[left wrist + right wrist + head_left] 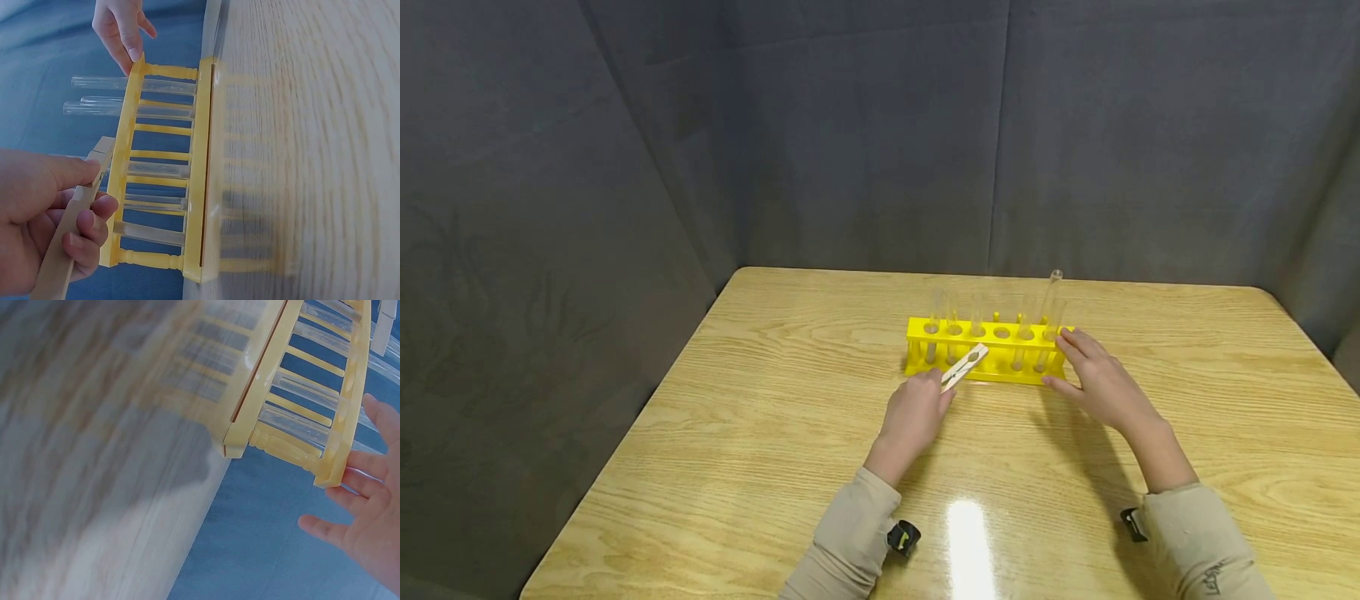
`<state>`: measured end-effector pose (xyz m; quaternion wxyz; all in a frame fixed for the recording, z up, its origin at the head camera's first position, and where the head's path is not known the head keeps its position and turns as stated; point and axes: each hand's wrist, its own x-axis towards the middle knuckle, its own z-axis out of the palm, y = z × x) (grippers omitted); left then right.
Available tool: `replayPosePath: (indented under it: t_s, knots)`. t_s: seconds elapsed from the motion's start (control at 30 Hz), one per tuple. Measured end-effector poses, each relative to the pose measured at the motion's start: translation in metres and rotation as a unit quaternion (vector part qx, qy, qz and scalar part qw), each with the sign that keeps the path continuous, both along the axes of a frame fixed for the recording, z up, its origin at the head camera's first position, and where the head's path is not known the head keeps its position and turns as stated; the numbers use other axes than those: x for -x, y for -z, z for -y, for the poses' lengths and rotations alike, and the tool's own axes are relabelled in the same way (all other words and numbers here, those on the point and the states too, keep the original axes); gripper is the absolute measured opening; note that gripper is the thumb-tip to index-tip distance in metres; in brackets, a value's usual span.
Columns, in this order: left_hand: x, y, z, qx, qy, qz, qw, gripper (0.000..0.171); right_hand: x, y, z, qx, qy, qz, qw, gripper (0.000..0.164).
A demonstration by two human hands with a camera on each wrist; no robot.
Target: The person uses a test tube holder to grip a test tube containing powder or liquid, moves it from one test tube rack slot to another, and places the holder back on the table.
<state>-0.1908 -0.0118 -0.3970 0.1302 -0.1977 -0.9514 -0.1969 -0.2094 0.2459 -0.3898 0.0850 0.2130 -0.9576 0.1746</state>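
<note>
A wooden test tube clamp point(964, 367) is gripped by my left hand point(913, 414), with the thumb on top and fingers curled round it in the left wrist view. Its tip overlaps the front of the yellow test tube rack point(992, 377), close to the top bar. Several clear test tubes point(934, 310) stand upright in the rack, and one hole point(1002, 332) right of the middle has no tube. At the rack's right end is my right hand point(1105, 387), its fingers fairly straight and fingertips right at the top bar's edge point(337, 472).
Another tube point(1056, 279) rises higher at the rack's back right, by the row of yellow pegs point(996, 317). All this stands on a wood-grain table point(737, 400) with a dark curtain point(865, 150) behind it. Black straps point(903, 537) show at the sleeves.
</note>
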Motion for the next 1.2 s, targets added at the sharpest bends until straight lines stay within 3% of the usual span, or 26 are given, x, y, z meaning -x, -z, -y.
replayPosePath:
  t_s: [1.2]
  knots:
    - [0.0025, 0.0005, -0.0038, 0.006, 0.005, 0.003, 1.0, 0.019, -0.0007, -0.0003, -0.0024, -0.005, 0.008, 0.015, 1.0, 0.066]
